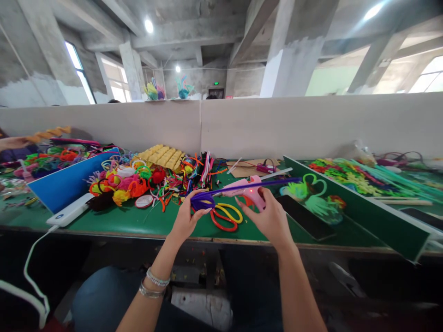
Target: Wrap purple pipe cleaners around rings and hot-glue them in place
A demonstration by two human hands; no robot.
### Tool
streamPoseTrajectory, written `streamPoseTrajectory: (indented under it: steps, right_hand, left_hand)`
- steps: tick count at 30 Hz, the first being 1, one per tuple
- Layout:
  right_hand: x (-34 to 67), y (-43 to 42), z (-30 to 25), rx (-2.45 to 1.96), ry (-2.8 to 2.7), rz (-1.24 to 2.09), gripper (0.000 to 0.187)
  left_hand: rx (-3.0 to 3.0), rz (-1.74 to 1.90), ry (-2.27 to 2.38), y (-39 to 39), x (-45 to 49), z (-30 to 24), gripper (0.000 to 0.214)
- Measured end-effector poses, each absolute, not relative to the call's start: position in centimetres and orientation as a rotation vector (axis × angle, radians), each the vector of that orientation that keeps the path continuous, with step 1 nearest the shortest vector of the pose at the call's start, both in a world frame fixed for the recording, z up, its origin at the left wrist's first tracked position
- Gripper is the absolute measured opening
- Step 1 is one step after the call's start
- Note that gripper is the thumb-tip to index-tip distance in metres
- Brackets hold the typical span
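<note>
— Two bracelets [154, 283] on the near wrist. How many hands are working?
— Two. The left hand [188, 217] is pinched shut on the coiled end of one purple pipe cleaner [202, 200], above the green table [145, 223]
— And the other?
— The right hand [269, 217] has its fingers spread and grips nothing. The pipe cleaner's straight stem runs just beyond its fingertips, over one pink glue gun [246, 188]

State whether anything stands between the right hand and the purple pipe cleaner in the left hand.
Nothing visible does. The right hand is below the purple pipe cleaner in the left hand; the pink glue gun sits by its fingers, not between.
</note>
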State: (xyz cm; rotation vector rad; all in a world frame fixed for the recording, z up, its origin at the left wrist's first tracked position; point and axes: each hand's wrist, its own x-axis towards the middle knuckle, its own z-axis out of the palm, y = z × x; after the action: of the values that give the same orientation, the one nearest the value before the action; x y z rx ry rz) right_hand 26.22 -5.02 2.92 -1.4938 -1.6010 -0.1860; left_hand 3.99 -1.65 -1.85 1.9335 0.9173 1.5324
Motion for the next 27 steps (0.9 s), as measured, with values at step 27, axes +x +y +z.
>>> streamPoseTrajectory:
  steps: [27]
  right_hand:
    - [23.1, -5.4, 2.3, -1.370, -1.625, -0.568, 0.026]
  left_hand:
    - [1.973, 1.638, 1.005, -0.8, 3.8, -2.8, 0.046]
